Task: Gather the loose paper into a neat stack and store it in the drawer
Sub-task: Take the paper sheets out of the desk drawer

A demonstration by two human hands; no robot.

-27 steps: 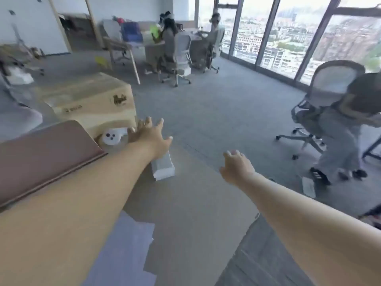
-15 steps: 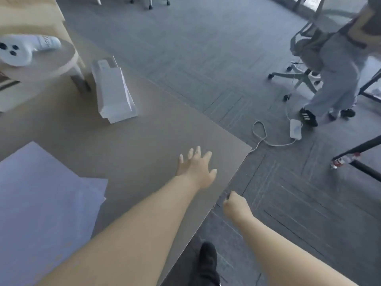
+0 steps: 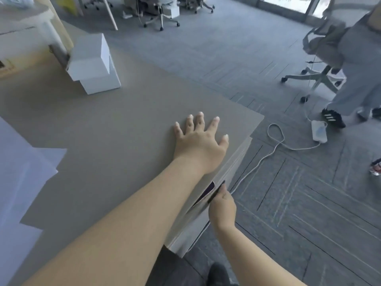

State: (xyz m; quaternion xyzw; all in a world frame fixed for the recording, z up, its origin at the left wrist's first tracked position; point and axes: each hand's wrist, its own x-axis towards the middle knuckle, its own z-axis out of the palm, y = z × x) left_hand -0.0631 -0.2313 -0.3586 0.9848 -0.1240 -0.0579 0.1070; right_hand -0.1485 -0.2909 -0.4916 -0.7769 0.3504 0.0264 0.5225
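Loose white paper sheets (image 3: 22,182) lie spread over the left part of the grey desk (image 3: 115,129). My left hand (image 3: 201,141) rests flat on the desktop near its right corner, fingers spread. Below the desk's right edge my right hand (image 3: 221,205) grips the dark handle (image 3: 216,191) of the drawer (image 3: 198,219), which stands pulled out a little, showing a narrow dark gap. The inside of the drawer is hidden.
Two stacked white boxes (image 3: 92,62) stand at the back of the desk beside a cardboard box (image 3: 31,38). On the carpet to the right lie a white power strip (image 3: 318,131) with its cable, and a person (image 3: 358,69) sits on an office chair. My shoe (image 3: 217,274) shows below.
My head tilted down from the room to the desk's right edge. My left hand settled flat on the desktop. My right hand took the drawer handle and the drawer has opened slightly.
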